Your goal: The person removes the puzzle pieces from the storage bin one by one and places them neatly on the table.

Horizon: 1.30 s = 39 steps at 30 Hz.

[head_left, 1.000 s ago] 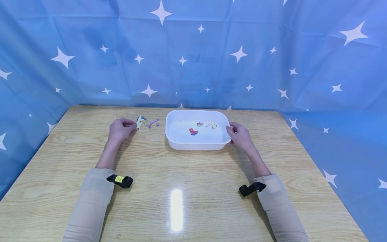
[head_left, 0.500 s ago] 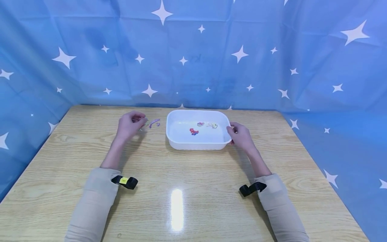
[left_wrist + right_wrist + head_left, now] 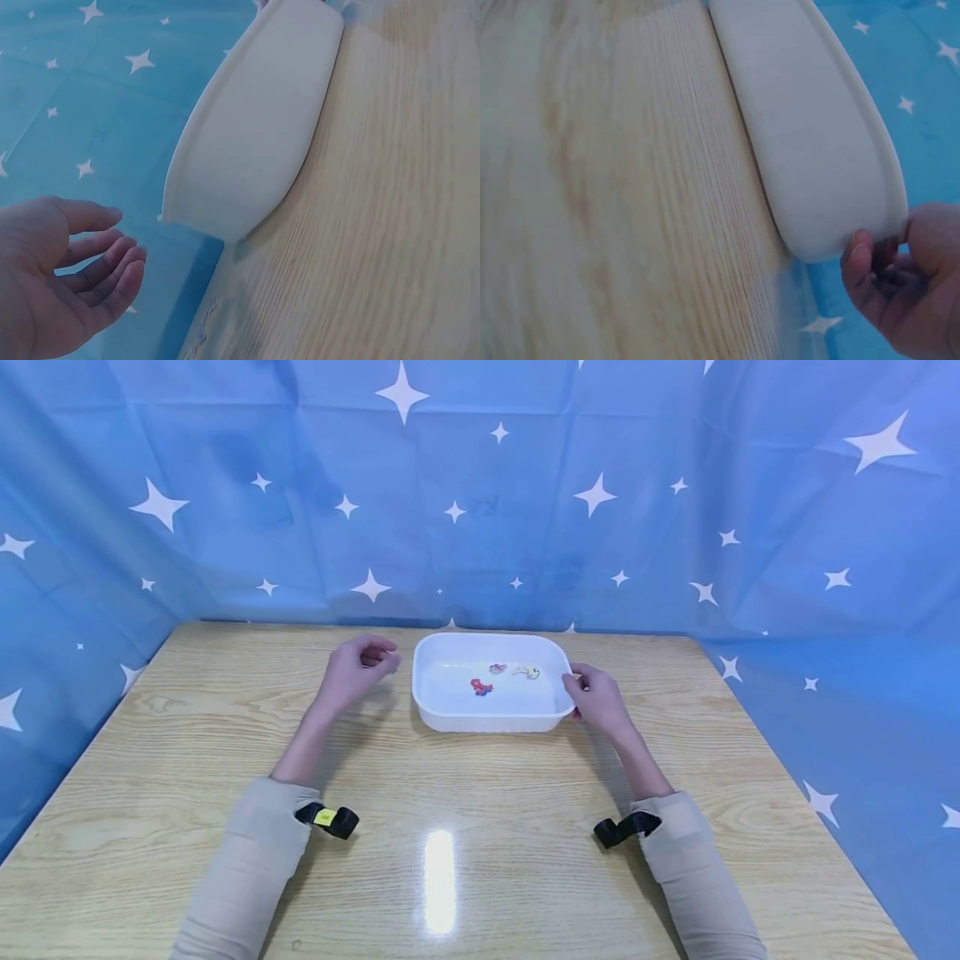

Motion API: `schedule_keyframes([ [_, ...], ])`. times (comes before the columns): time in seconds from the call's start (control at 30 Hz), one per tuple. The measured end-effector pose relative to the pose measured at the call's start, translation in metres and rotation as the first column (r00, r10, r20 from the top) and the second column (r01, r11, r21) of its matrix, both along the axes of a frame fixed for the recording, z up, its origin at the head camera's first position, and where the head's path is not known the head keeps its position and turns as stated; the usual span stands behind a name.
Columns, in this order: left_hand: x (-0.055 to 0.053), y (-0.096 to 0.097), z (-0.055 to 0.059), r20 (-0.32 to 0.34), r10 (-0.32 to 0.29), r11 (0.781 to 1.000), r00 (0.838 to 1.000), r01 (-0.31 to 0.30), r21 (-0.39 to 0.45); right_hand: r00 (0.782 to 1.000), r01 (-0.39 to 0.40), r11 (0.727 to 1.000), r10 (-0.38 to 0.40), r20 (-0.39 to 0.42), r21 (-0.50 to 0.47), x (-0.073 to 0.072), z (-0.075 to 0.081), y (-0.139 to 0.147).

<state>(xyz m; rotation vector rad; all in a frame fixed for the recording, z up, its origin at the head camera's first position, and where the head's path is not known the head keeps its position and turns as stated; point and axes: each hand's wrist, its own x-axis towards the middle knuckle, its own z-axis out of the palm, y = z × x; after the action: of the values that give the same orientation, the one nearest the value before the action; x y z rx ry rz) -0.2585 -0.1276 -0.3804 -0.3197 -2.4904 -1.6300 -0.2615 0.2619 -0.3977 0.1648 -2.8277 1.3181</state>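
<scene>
Tub point(image 3: 491, 723) pinched at three o'clock by right grip point(image 3: 596, 697); left grip point(image 3: 352, 672) at nine, relaxed, empty.
Only head view shows coloured pieces point(image 3: 481, 687) inside; left wrist, a blurred scrap point(image 3: 202, 336).

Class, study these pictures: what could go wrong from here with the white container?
The right hand grips one end of the white container, so a sharp tug could slide the red-and-blue piece inside. The left hand is close to a purple piece on the table and might brush it away.
</scene>
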Motion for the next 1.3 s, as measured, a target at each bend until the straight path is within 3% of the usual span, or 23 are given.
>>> schedule_keyframes([
  [0.4, 0.009, 0.039, 0.006, -0.009, -0.092, 0.996, 0.996, 0.092, -0.022, 1.000, 0.000, 1.000, 0.000, -0.008, -0.001, -0.001, 0.000, 0.000],
  [0.67, 0.009, 0.064, 0.007, -0.007, -0.142, 0.990, 0.990, 0.142, -0.026, 1.000, 0.001, 1.000, -0.001, -0.012, 0.005, -0.001, 0.001, 0.000],
  [0.83, 0.006, 0.078, 0.002, -0.004, -0.167, 0.985, 0.986, 0.167, -0.039, 1.000, -0.001, 1.000, 0.001, -0.012, 0.006, -0.001, 0.000, -0.001],
  [1.13, -0.008, 0.096, -0.004, -0.011, -0.155, 0.985, 0.988, 0.153, -0.076, 1.000, 0.000, 1.000, 0.000, -0.005, 0.002, -0.001, 0.000, -0.002],
  [1.3, -0.016, 0.102, -0.002, 0.056, -0.163, 0.977, 0.985, 0.170, -0.131, 1.000, 0.004, 1.000, -0.004, 0.000, 0.004, 0.000, 0.002, -0.001],
])
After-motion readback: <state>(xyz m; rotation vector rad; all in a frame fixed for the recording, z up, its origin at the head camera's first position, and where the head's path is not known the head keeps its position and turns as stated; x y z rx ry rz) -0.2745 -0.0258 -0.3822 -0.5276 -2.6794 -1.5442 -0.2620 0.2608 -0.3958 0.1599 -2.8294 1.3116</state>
